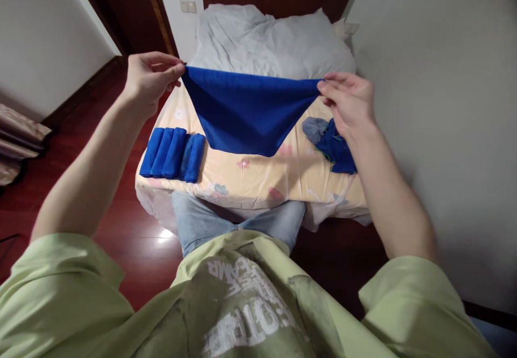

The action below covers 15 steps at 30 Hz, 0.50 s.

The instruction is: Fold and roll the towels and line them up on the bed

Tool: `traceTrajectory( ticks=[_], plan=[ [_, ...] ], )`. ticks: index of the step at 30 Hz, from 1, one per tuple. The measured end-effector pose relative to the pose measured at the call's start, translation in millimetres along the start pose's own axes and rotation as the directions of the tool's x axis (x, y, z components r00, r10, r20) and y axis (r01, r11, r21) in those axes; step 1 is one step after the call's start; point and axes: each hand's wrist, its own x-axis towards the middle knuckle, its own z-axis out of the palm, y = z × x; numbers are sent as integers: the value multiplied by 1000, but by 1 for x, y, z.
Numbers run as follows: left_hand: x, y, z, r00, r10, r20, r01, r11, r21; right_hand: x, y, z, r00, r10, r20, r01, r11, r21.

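From here, the left hand (149, 81) and right hand (351, 97) each have fingers clamped on an upper corner of a blue cloth (246, 110), stretched above the bed (250, 185). Blue rolls (172, 153) sit by its near left edge; a crumpled pile (340, 151) lies right.

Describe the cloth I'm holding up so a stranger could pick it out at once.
Find the flower-patterned bed. Above it, a blue cloth hangs by its upper ends between the left hand and right hand. Unlike the neat row of blue bundles at left and the crumpled cloths at right, it is in the air, spread wide.
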Motion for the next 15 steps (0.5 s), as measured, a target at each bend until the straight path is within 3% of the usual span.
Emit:
traceTrajectory(
  ticks=[3,8,12,15],
  plan=[
    [-27,8,-6,983,-149,111,152,988,-18,-39,-15,-16,993,117,7,-118,992,47],
    [-73,16,-10,898,-362,249,383,923,-38,-102,-44,-38,938,347,14,-347,934,91],
    [-87,6,-5,845,-449,291,481,875,-46,-121,-50,-44,882,471,3,-471,881,35],
    [-84,-12,3,813,-476,335,520,852,-52,-117,-34,-42,848,530,11,-530,847,35]
  ],
)
